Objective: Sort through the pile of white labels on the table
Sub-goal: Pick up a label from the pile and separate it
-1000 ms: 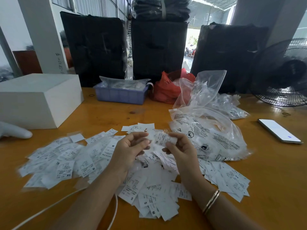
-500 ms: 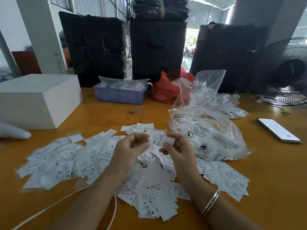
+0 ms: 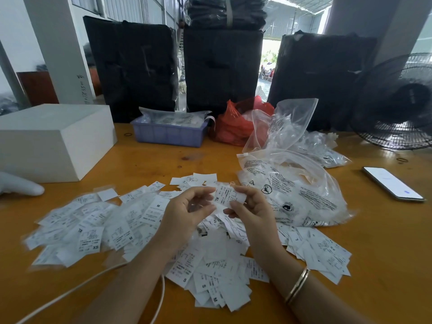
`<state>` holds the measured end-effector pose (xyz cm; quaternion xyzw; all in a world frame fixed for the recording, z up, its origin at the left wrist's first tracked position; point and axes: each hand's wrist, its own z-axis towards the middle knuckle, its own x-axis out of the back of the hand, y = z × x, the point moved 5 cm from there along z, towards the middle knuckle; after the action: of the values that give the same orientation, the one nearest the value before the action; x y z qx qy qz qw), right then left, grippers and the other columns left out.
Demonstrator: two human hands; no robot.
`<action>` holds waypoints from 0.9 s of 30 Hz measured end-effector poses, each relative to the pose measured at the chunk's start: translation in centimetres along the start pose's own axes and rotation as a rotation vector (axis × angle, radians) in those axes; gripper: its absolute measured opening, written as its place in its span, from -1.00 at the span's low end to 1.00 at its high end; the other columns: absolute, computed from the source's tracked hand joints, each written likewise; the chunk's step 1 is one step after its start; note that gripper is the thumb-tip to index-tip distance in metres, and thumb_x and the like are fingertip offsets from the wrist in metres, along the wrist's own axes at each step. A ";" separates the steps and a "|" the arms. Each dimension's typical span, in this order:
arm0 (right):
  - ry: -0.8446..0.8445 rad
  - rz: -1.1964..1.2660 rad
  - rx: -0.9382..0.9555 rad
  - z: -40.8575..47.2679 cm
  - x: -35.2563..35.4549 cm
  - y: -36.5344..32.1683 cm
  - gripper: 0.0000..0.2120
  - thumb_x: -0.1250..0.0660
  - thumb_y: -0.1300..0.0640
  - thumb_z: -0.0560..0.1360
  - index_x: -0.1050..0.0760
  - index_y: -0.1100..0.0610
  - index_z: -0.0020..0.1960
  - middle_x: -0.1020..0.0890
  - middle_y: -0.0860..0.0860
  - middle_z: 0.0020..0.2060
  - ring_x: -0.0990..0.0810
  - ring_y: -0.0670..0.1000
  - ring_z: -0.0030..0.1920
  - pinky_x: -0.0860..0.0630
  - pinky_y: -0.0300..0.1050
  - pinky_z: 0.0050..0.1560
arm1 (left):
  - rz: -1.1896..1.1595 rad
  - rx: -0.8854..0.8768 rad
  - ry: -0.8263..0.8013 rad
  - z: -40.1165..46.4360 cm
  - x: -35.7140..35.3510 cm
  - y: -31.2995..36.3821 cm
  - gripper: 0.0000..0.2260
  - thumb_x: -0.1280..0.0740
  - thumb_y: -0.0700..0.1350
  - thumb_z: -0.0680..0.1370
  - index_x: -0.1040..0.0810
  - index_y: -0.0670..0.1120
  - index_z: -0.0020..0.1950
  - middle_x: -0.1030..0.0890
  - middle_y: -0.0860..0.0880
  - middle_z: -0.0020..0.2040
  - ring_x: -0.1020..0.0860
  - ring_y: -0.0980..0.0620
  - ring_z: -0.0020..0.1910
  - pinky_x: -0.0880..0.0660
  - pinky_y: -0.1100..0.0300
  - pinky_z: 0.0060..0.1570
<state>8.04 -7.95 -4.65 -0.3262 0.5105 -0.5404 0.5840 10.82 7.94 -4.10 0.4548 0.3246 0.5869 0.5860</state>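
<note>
While right hand (image 3: 251,210) pinches XL label (image 3: 228,197), left hand (image 3: 187,212) seemingly empty

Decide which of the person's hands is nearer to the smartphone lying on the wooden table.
Right. The right hand is on the side of the flat smartphone, with clear plastic bags between; the left hand is farther away.

Just one view here, a wide-angle cam on the person's head, looking forward and down across the wooden table (image 3: 385,242). It sits close over the pile of white labels (image 3: 210,265), both forearms coming in from the bottom edge. Far side of the table and the black bundles (image 3: 222,66) behind fill the top, with straight lines bending toward the edges.
</note>
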 end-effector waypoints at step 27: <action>-0.013 -0.075 0.035 -0.1 0.0 0.3 -0.78 -0.31 0.38 0.50 -0.51 0.10 0.03 -0.66 0.01 -0.26 -0.67 0.01 -0.23 -0.55 -0.29 -0.22 | -0.123 0.072 0.044 0.1 0.0 -0.3 -0.81 -0.40 0.03 0.33 -0.64 0.05 -0.08 -0.70 0.07 -0.20 -0.66 0.13 -0.20 -0.53 0.39 -0.21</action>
<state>8.07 -7.86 -4.91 -0.3382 0.4845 -0.5687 0.5723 11.01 7.97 -4.30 0.4418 0.3857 0.5475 0.5970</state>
